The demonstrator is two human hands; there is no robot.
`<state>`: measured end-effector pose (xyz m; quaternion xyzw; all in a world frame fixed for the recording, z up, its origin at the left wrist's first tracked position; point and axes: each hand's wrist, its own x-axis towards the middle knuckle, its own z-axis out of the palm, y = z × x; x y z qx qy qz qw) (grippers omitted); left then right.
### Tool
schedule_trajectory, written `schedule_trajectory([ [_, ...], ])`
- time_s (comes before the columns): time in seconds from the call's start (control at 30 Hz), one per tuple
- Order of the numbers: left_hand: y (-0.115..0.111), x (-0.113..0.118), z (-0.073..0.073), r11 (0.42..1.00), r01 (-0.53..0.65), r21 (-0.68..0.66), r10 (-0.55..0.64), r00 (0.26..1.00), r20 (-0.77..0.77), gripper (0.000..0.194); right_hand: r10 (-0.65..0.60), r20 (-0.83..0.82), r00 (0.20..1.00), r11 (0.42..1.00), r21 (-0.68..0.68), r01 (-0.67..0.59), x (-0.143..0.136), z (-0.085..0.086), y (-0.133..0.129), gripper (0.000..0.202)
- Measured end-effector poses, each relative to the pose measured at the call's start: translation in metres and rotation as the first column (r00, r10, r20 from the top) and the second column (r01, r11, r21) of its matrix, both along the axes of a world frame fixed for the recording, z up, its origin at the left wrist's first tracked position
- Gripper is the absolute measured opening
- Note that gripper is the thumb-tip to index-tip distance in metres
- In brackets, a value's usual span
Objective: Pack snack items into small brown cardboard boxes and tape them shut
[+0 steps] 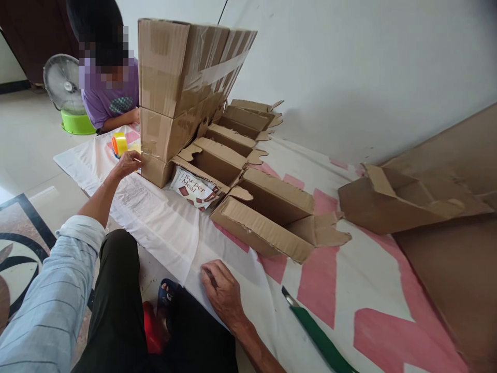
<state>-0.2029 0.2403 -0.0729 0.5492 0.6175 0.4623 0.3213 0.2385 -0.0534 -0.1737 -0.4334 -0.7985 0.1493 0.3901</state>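
Note:
My left hand (130, 163) reaches to the lower left edge of a tall stack of taped cardboard boxes (163, 77); its fingertips touch the bottom box, and whether they grip anything is unclear. My right hand (223, 291) rests on the white and pink cloth (166, 230) near the table's front edge, fingers curled in, with nothing visible in it. Several open, narrow cardboard boxes (267, 217) lie in a row right of the stack. A printed "Su-per Meal" packet (192, 187) leans against one. A green-handled cutter (318, 331) lies right of my right hand.
A roll of yellow tape (119, 144) sits left of the stack. A person in a purple shirt (111, 101) leans at the table's far end, beside a fan (66, 83) on a green base. Large cut cardboard (446, 259) stands at the right, by the wall.

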Motion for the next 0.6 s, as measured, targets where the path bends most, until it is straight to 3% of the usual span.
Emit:
schedule_trajectory([
  [0.3, 0.006, 0.009, -0.002, 0.993, -0.109, 0.054, 0.111, 0.993, -0.047, 0.030, -0.006, 0.013, 1.000, 1.000, 0.012, 0.005, -0.002, 0.000, 0.001, 0.019],
  [0.6, -0.006, 0.023, 0.000, 0.980, -0.172, 0.096, 0.177, 0.983, -0.048, 0.018, 0.008, 0.028, 1.000, 1.000, 0.007, -0.008, -0.001, -0.001, 0.002, 0.019],
])
